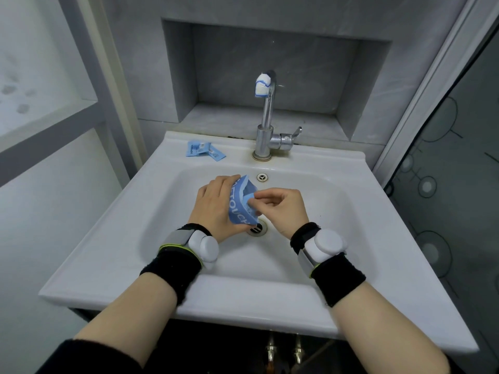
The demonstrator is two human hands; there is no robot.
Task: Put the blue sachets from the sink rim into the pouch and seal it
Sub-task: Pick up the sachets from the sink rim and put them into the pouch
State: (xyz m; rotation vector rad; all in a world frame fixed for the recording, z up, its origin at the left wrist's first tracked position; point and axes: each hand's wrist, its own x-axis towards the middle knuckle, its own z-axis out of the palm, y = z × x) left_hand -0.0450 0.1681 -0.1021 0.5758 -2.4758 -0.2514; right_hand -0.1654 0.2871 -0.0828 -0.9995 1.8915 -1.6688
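The blue pouch [241,211] is held over the basin [310,225] of the sink, just above the drain [256,228]. The left hand [216,203] grips it, its fingers curled round the far side so the mouth faces right. The grip of the right hand [283,209] is pressed together, thumb and forefinger pinching what looks like a pale blue sachet [249,197] at the pouch mouth. How far in it has gone cannot be told. Two blue sachets [205,151] lie overlapping at the back left corner of the sink rim [324,157], left of the tap [266,125] and well apart from both hands.

The step in hand seems to be feeding this sachet into the pouch. To do it well, the left grip should bow the pouch so the mouth gapes instead of lying flat. The sachet should go in edge first along the pouch's length, pushed right down so nothing sits across the seal strip. The right pinch should let go only once the sachet is past the lip, since a slip here drops it towards the drain.

With two sachets on the rim and the seal undone, the task looks less than half done. The right hand is the free one to fetch them, one at a time.
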